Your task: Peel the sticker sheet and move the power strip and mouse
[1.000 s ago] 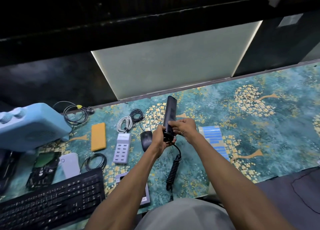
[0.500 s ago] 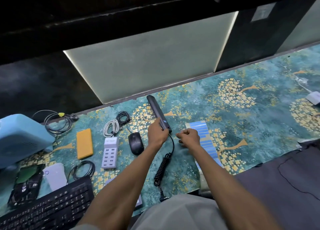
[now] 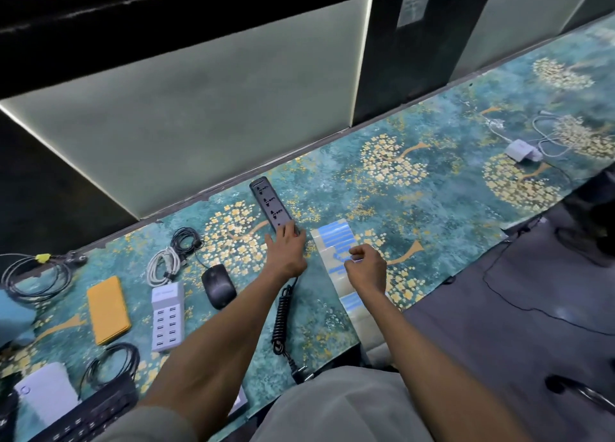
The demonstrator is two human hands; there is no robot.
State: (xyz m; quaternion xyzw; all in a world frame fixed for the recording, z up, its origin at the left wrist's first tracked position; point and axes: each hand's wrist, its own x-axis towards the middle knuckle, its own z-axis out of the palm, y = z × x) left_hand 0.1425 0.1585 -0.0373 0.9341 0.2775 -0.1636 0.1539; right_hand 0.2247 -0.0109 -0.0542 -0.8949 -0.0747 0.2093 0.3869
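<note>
Teal floral table [image 3: 442, 188] runs along a lit wall panel [image 3: 206, 115]. Left of the left hand [image 3: 287, 247] sit a charger hub [image 3: 167, 315] and mouse [image 3: 218, 285]. That hand's fingers lie flat on the near end of the power strip [image 3: 270, 205], which lies on the table. Right hand [image 3: 365, 267] hovers loosely curled, holding nothing, over a blue striped sheet [image 3: 333, 239].

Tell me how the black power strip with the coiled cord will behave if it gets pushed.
The power strip looks like a rigid, flat bar, so it should slide rather than roll. Its coiled cord is floppy and would likely trail behind, perhaps tugging. The left hand rests on its near end.
</note>
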